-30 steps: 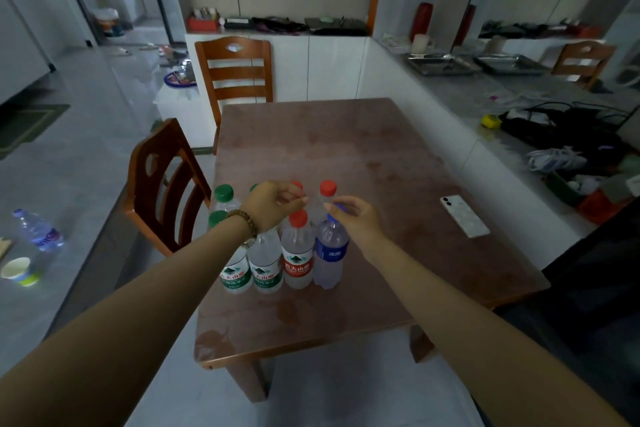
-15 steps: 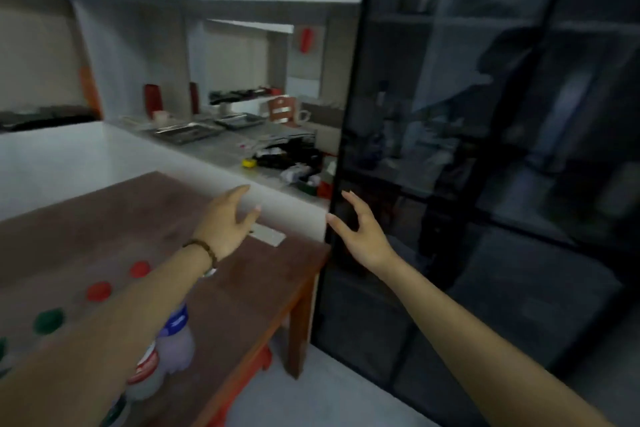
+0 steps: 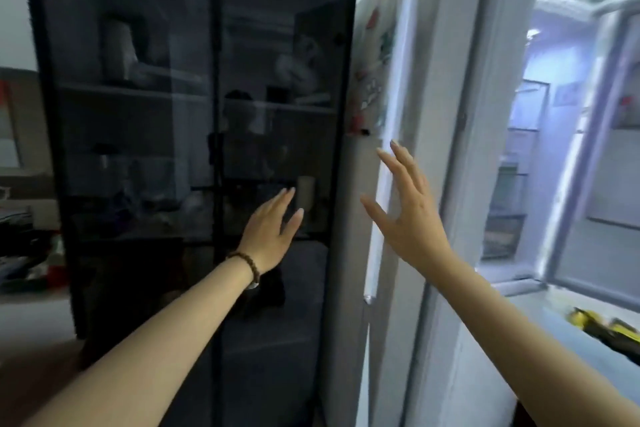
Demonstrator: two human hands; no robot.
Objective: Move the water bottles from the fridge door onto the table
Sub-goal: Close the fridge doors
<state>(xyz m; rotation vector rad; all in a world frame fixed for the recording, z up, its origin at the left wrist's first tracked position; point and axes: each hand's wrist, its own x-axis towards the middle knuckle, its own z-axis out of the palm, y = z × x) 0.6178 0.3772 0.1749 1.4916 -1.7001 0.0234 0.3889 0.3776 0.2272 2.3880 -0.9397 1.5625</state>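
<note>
My left hand, with a bead bracelet on the wrist, is raised with fingers apart in front of a dark glass cabinet and holds nothing. My right hand is also empty and spread, hovering close to the edge of the white fridge door, which stands ajar. Past that edge the lit fridge interior shows on the right. No water bottles and no table are in view.
The tall dark glass cabinet with shelves of dim objects fills the left and centre. Magnets stick to the fridge side. A yellow and black item lies on a white ledge at the lower right. Cluttered counter at far left.
My view has swung right from the table with its bottles to the cabinet and open fridge. Both hands let go of the bottles and now hang open in the air.
</note>
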